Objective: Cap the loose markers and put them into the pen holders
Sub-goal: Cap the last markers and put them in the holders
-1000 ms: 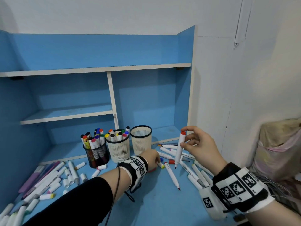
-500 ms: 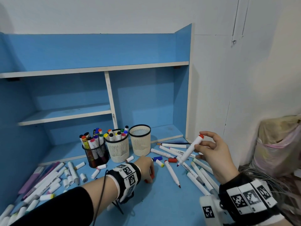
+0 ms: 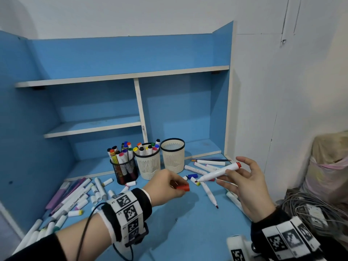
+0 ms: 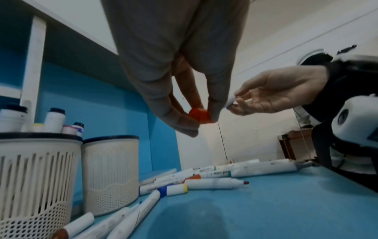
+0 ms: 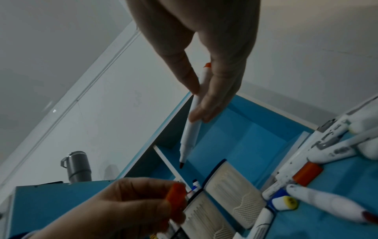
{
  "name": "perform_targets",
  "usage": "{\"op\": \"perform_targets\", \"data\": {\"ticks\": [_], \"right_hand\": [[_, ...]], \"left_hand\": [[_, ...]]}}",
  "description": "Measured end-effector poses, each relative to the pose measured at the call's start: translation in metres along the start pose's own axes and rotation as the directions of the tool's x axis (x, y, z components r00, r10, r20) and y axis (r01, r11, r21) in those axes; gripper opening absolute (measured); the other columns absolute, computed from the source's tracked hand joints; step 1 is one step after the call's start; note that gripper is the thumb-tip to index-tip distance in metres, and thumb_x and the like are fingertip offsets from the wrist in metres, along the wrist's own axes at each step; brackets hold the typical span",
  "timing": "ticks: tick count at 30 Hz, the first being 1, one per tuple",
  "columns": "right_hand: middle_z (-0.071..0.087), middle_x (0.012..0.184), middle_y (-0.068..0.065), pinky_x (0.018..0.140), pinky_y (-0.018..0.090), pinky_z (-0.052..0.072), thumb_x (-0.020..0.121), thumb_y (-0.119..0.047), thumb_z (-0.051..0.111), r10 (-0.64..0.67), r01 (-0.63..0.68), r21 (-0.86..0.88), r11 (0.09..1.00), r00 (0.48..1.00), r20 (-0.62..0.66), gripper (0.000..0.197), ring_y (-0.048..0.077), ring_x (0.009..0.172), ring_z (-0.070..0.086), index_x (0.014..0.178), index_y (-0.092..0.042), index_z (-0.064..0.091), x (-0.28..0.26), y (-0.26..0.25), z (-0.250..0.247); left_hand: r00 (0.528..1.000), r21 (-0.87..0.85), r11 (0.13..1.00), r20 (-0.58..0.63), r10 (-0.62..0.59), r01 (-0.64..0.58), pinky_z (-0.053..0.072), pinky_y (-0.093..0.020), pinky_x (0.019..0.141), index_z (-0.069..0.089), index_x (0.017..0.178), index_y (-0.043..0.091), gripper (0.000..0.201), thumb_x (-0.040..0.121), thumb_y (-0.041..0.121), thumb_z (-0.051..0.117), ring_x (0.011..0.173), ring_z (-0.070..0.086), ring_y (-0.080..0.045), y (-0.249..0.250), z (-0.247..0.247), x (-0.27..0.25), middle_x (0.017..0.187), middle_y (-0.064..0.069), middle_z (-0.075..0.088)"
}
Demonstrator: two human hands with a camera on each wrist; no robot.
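While the left hand [image 3: 165, 187] pinches a red cap [image 3: 182, 187] above the desk [image 3: 188, 223], the right hand [image 3: 248, 187] at 3 o'clock holds an uncapped marker [image 3: 218, 172] in its fingers [image 3: 224, 182], tip toward the cap. Three pen holders [image 3: 172, 155] stand at 12 o'clock.

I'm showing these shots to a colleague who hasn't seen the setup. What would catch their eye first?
Probably the two raised hands at centre: the left hand pinches a red cap, while the right hand holds an uncapped white marker with its tip aimed at the cap. Behind them stand three pen holders, the rightmost cream holder empty, and loose markers litter the blue desk.
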State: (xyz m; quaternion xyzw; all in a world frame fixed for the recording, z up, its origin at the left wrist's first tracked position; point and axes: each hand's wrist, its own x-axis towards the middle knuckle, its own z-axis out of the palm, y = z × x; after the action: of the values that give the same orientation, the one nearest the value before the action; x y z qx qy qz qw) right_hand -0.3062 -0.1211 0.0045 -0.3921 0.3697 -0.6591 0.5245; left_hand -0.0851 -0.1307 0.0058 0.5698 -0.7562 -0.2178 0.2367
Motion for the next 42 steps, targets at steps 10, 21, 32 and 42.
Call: {"op": "perform_targets", "data": {"ticks": [10, 21, 32, 42], "right_hand": [[0.064, 0.100, 0.024, 0.069, 0.033, 0.060, 0.089, 0.008, 0.052, 0.003, -0.018, 0.100, 0.995, 0.990, 0.142, 0.021, 0.027, 0.072, 0.069, 0.106, -0.006, 0.051, -0.022, -0.003, 0.024], [0.047, 0.100, 0.027, 0.070, 0.027, 0.056, 0.085, 0.012, 0.056, -0.010, -0.017, 0.108, 0.994, 0.971, 0.240, 0.034, 0.028, 0.079, 0.067, 0.094, -0.016, 0.037, -0.037, 0.025, 0.056], [0.063, 0.075, 0.012, 0.066, 0.024, 0.053, 0.077, 0.030, 0.049, -0.241, 0.252, -0.031, 0.967, 0.948, 0.208, 0.052, 0.027, 0.068, 0.061, 0.090, -0.017, 0.031, -0.053, 0.040, 0.078], [0.061, 0.082, 0.019, 0.065, 0.023, 0.055, 0.080, 0.023, 0.054, -0.148, 0.206, -0.128, 0.970, 0.922, 0.357, 0.045, 0.017, 0.065, 0.067, 0.092, -0.015, 0.033, -0.015, 0.022, 0.072]], "left_hand": [[0.984, -0.298, 0.952, -0.177, 0.019, -0.072, 0.056, -0.029, 0.076, 0.075, 0.098, 0.021, 0.024, 0.077, 0.010, 0.075, 0.071, 0.064, -0.008, 0.015, -0.019, -0.040, 0.089, 0.002, 0.072], [0.932, -0.342, 0.928, -0.361, 0.016, -0.148, 0.049, -0.015, 0.073, 0.073, 0.092, 0.032, 0.026, 0.076, 0.011, 0.075, 0.078, 0.063, -0.001, 0.005, -0.017, -0.061, 0.084, 0.015, 0.071], [0.959, -0.456, 0.888, -0.271, -0.084, -0.052, 0.047, -0.015, 0.059, 0.074, 0.094, 0.008, 0.023, 0.084, -0.007, 0.061, 0.056, 0.060, -0.002, -0.003, -0.014, -0.064, 0.064, 0.004, 0.068], [0.982, -0.468, 0.881, -0.188, -0.019, -0.072, 0.053, -0.019, 0.066, 0.071, 0.097, 0.018, 0.019, 0.086, 0.003, 0.063, 0.063, 0.066, -0.008, -0.003, -0.031, -0.044, 0.070, 0.001, 0.072]]}}
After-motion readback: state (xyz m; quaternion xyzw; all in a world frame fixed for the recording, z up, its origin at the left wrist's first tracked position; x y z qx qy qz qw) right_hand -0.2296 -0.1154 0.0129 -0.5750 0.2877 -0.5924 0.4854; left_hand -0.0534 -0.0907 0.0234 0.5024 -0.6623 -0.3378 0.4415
